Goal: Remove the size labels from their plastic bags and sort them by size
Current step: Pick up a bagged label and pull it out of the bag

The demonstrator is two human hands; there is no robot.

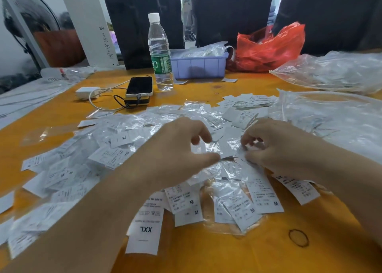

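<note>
White size labels (pixel 264 196) w/ black print in clear bags; left hand (pixel 182 148) & right hand (pixel 275 148) both pinch one small bag (pixel 225 154).

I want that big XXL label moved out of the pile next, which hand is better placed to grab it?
Probably left. The XXL label lies near the table's front edge just beside the left forearm, while the right hand is farther away, pinching a small label.

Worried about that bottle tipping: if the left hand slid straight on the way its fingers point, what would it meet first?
Probably not the water bottle. The left hand points right, toward the right hand; it would likely meet the small plastic bag between them, then that hand.
</note>
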